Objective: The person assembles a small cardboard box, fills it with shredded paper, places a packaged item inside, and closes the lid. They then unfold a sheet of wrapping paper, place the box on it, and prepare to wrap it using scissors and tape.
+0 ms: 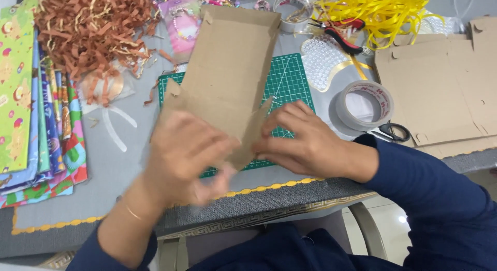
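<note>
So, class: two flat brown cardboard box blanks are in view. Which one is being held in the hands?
The cardboard blank over the green mat, gripped by both hands; the other blank lies untouched at the right.

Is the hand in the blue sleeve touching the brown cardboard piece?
Touching. The head view shows the right hand with its fingers pressed on the lower edge of the flat cardboard piece above the green cutting mat.

Brown cardboard [228, 69]; green gridded mat [290, 82]; yellow ribbon [383, 12].
</note>
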